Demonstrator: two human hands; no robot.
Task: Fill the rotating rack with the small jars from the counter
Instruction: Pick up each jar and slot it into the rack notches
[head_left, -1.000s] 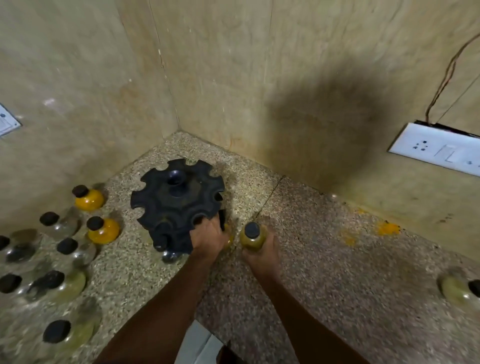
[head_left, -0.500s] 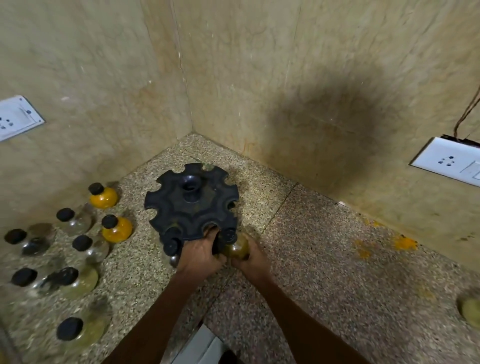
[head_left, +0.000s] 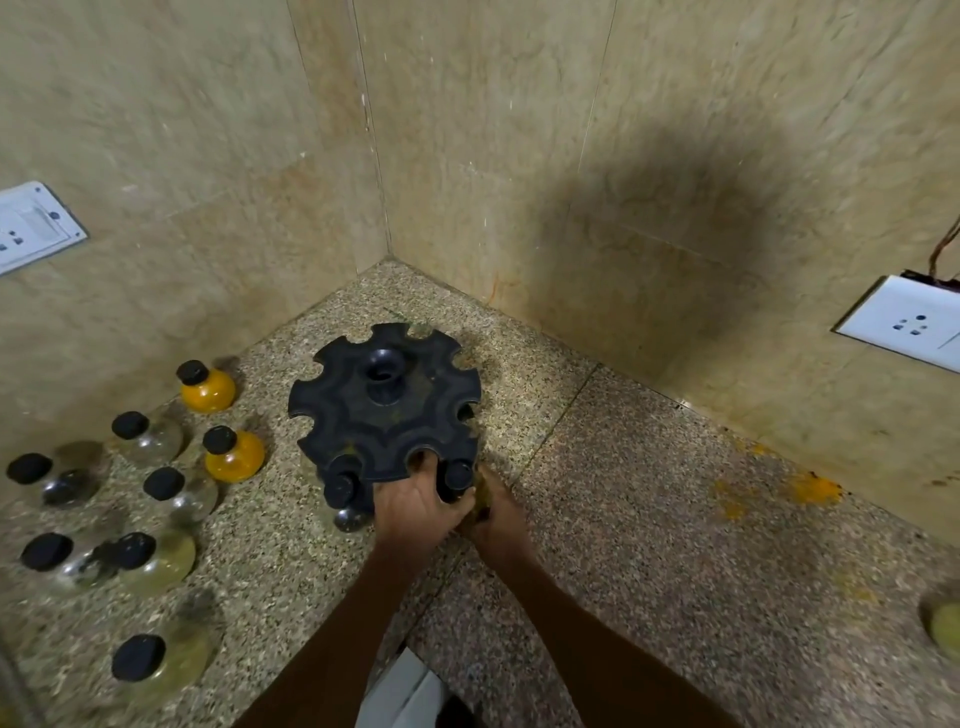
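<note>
The black rotating rack (head_left: 384, 410) stands in the counter's corner, its notched top facing me. My left hand (head_left: 415, 512) grips the rack's near rim, fingers in a notch. My right hand (head_left: 496, 519) presses a small jar with a black cap (head_left: 458, 475) and yellowish contents into the notch at the rack's near right. Another black-capped jar (head_left: 340, 491) hangs in the near left notch. Left of the rack, several small jars stand on the counter, two of them orange (head_left: 208, 387) (head_left: 234, 456), the others clear or pale (head_left: 148, 436).
Tiled walls meet right behind the rack. White socket plates sit on the left wall (head_left: 31, 226) and right wall (head_left: 904, 325). One more jar (head_left: 943, 621) lies at the right edge. Orange powder stains (head_left: 815, 488) mark the speckled counter (head_left: 675, 545).
My right hand has carried the jar leftward from the open counter to the rack's near right notch. The left hand has stayed on the rack's rim. The camera has shifted its view slightly.
</note>
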